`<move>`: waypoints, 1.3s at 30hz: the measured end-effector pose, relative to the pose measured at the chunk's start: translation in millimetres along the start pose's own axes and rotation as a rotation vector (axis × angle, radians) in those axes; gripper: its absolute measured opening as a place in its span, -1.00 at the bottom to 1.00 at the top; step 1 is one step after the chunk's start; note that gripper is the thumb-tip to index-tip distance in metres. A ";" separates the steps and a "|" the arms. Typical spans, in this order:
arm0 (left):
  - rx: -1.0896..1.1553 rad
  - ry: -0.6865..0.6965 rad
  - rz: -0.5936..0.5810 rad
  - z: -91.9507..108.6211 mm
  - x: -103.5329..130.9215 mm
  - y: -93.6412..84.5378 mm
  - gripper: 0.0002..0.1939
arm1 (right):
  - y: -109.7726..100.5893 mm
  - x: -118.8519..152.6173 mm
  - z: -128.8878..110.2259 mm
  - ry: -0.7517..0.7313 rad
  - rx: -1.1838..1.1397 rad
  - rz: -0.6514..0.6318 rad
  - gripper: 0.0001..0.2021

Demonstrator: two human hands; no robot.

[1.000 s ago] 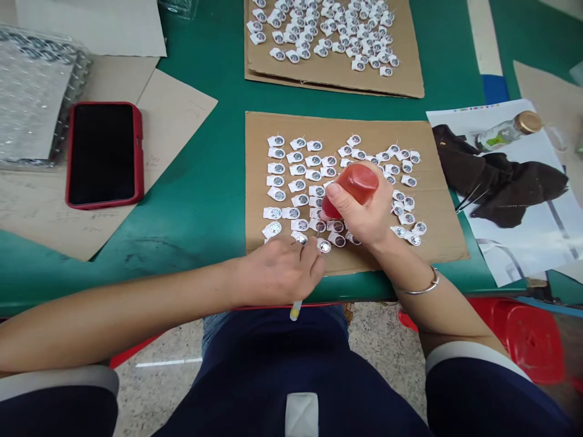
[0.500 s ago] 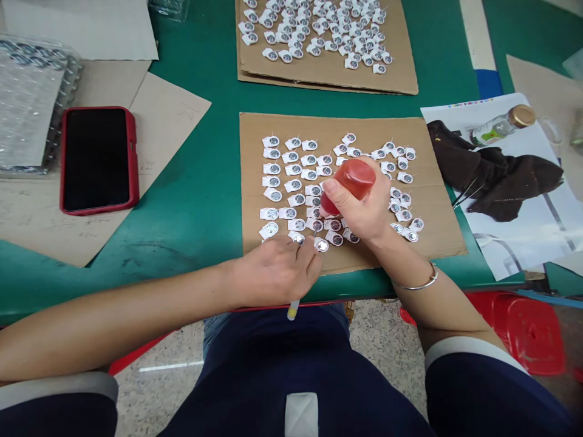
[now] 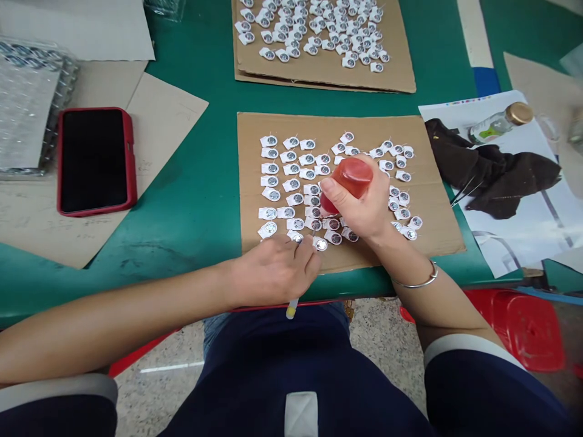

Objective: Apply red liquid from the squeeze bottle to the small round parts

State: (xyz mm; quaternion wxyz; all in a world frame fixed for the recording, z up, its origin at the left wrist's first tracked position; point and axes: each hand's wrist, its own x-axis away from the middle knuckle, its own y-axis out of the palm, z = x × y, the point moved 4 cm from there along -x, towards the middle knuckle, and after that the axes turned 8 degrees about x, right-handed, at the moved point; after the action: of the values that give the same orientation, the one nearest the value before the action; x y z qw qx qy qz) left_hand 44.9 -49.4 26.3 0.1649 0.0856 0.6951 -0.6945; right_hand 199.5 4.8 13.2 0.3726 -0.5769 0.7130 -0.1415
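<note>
My right hand [image 3: 371, 209] is wrapped round a red squeeze bottle [image 3: 354, 175], held tilted over the near cardboard sheet [image 3: 251, 130]. My fingers hide the bottle's lower end. Close by on the left, my left hand [image 3: 276, 270] pinches a slim pen-like tool. Its pale, yellow-ended handle [image 3: 292, 309] sticks out below the palm, and a thin tip shows near the white pieces. Rows of small white tabbed pieces, each with a round silvery disc [image 3: 270, 195], lie on the cardboard. One such piece [image 3: 320, 244] is right beside my left fingertips.
A second cardboard stack [image 3: 273, 70] with many similar pieces lies farther back. At left are a red-cased phone [image 3: 95, 161] and a bubble-wrapped pack [image 3: 27, 109]. To the right, a dark cloth [image 3: 501, 173], tweezers [image 3: 467, 191] and a glass bottle [image 3: 498, 124] rest on printed paper.
The whole view has shifted very slightly. Both hands keep the same hold and place over the cardboard; no piece has visibly moved.
</note>
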 end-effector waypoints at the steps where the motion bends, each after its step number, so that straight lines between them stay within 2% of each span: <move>1: -0.001 0.001 0.003 -0.1 -0.2 -0.4 -0.85 | -0.1 -0.1 -0.2 -0.006 0.002 0.001 -0.68; 13: -0.041 0.004 0.020 0.7 0.5 1.2 -0.83 | -3.4 -1.9 -7.1 -0.055 0.057 0.025 -0.73; 20: 0.007 -0.070 0.008 -1.9 3.9 5.6 -0.77 | -4.4 -2.6 -9.0 -0.085 0.066 0.006 -0.72; 22: 0.077 -0.111 -0.035 -6.6 3.6 6.5 -0.79 | -2.9 -3.2 -7.7 -0.093 0.066 -0.015 -0.72; 26: 0.307 -0.204 -0.202 -22.7 -3.9 3.2 -0.87 | -2.1 -6.4 -10.9 -0.131 0.110 -0.080 -0.69; 29: 0.427 -0.268 -0.229 -37.0 -12.1 -4.0 -0.90 | -13.5 -7.7 -21.8 -0.155 0.126 -0.094 -0.66; 32: 0.552 -0.298 -0.207 -49.7 -17.0 -6.8 -0.86 | -36.6 -1.8 -31.4 -0.079 0.028 0.032 -0.64; 35: 0.650 -0.317 -0.184 -60.5 -18.1 -5.1 -0.86 | -53.2 17.9 -33.5 -0.032 -0.199 0.248 -0.57; 37: 0.711 -0.318 -0.178 -65.4 -17.8 -3.5 -0.86 | -53.6 37.7 -28.9 -0.023 -0.340 0.396 -0.57; 39: 0.755 -0.318 -0.175 -68.2 -16.9 -2.2 -0.86 | -46.2 58.2 -23.3 -0.021 -0.335 0.481 -0.62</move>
State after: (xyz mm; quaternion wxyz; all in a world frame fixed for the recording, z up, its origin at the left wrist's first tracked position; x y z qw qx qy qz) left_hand 52.3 20.1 33.0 0.1677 -0.0275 0.3620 -0.9165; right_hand 213.2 -68.1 36.9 0.3024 -0.4460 0.8389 0.0767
